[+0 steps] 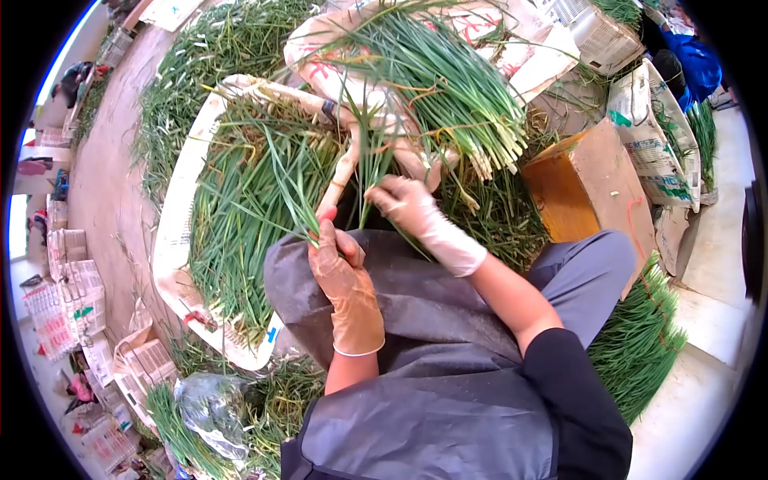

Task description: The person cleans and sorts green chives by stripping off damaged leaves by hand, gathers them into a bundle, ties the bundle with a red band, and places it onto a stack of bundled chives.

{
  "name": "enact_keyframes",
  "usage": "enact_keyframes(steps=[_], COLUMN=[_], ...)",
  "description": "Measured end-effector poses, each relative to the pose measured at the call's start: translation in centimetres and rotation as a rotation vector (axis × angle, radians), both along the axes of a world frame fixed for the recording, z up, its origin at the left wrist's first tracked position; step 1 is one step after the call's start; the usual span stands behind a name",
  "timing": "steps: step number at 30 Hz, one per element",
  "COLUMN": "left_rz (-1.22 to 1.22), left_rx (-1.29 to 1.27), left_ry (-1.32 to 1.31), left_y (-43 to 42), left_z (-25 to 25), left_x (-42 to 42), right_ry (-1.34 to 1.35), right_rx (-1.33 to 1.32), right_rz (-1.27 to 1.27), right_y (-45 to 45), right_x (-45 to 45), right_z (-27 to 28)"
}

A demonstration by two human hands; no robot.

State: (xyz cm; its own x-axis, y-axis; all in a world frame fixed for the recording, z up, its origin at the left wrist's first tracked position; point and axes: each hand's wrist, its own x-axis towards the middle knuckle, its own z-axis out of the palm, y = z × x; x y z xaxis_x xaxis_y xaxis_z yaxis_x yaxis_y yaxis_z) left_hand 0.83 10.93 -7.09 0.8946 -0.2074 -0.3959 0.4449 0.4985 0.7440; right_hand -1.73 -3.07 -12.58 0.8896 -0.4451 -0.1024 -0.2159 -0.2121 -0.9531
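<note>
My left hand (pixel 342 268), in a thin translucent glove, is closed around the lower ends of a few green chives (pixel 298 200) above my left knee. To its right, my gloved right hand (pixel 410 210) pinches another small clump of chives (pixel 370 164) that stands nearly upright. Between the hands a pale wooden pole (pixel 346 164) slants upward. Beyond my right hand lies a thick bunch of chives (pixel 448 80), white ends toward me, on white sacking (pixel 316 44). Left of my knees, loose chives (pixel 248 208) fill a white basket (pixel 166 240).
A brown box (pixel 588 188) stands right of my knees. Tied chives (pixel 640 344) lie by my right side. Cut greens (pixel 208 68) cover the floor ahead. A clear plastic bag (pixel 212 408) is at lower left. Someone in blue (pixel 694 64) is at upper right.
</note>
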Motion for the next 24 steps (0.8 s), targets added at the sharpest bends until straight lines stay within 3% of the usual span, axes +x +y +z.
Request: enact_keyframes(steps=[2,4,8,10,12,15,16,18,20,21,22,24], left_rz=[-0.019,-0.118,-0.396,-0.622,-0.695,-0.778,-0.687,-0.585,-0.494,-0.588,-0.582,-0.635], left_rx=[0.135,0.249,0.402,0.301,0.228,0.17,0.158,-0.052,-0.228,-0.414,-0.407,-0.398], left_ry=[0.053,0.026,-0.04,-0.029,-0.023,-0.028,-0.019,-0.033,-0.095,-0.072,-0.068,0.057], left_y=[-0.4,-0.6,-1.9,-2.1,-2.0,-0.3,0.5,2.4,2.6,2.0,1.2,-1.7], left_z=[0.5,0.3,0.2,0.7,0.9,0.9,0.9,1.7,3.6,4.8,4.5,4.2], left_x=[-0.3,-0.7,-2.4,-3.5,-4.0,-2.7,-1.8,-0.1,-0.1,-0.5,-1.4,-3.0], right_ry=[-0.034,0.002,-0.07,-0.064,-0.083,-0.007,0.261,0.692,0.595,0.362,0.226,0.158], right_rx=[0.361,0.462,0.505,0.43,0.477,0.451,0.283,-0.701,-0.81,-0.457,-0.213,0.226], right_rz=[-0.075,-0.038,0.012,0.027,-0.041,0.16,0.216,0.507,0.096,0.055,0.048,-0.033], right_y=[-2.2,-4.6,-4.4,-3.8,-2.6,-4.7,-5.8,-6.2,-4.5,-4.7,-4.3,-3.7], right_x=[-2.1,-4.2,-6.1,-6.4,-6.7,-9.0,-9.8,-12.4,-13.8,-13.1,-12.5,-10.6], right_z=[2.9,5.9,8.8,8.6,7.4,4.1,2.8,0.0,2.1,3.7,5.5,5.4])
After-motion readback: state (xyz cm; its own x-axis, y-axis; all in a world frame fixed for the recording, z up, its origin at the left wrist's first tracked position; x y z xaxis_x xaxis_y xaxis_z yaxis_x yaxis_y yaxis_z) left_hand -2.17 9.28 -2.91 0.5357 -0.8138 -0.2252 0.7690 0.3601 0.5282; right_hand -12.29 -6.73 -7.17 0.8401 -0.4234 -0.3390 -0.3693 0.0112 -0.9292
